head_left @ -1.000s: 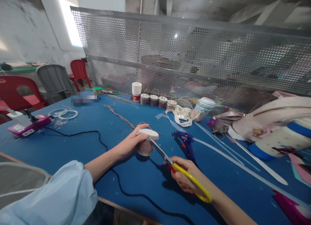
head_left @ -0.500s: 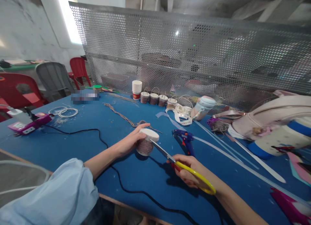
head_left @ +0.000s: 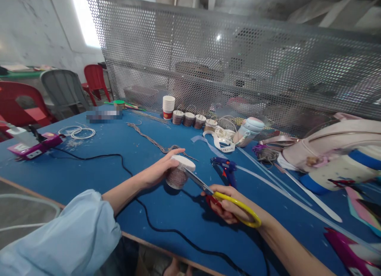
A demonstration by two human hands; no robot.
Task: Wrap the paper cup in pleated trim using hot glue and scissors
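My left hand point(head_left: 163, 167) is closed around the left side of a small paper cup point(head_left: 176, 178) wrapped in brownish cord, its pale round end tilted up. Some of those fingers are hidden behind the cup. In my right hand point(head_left: 228, 204) is a pair of scissors point(head_left: 247, 209) with one yellow and one red handle. The blades reach left to the cup's right side, just below its pale rim; whether a strand lies between them is too small to tell. Just beyond my right hand a blue glue gun point(head_left: 226, 167) lies on the table.
Several cord-wrapped cups point(head_left: 189, 119) stand in a row beside a stack of paper cups point(head_left: 168, 106). Loose brown cords point(head_left: 145, 136) lie beyond my left hand. A black cable point(head_left: 166, 230) crosses the blue table point(head_left: 89, 176). Bottle point(head_left: 249, 131), ribbon point(head_left: 222, 143) and bag point(head_left: 336, 135) sit rightward.
The scissors and my right hand have shifted slightly up and left, the blades now closer along the cup's side. My left hand keeps its hold; the whole view has moved a little.
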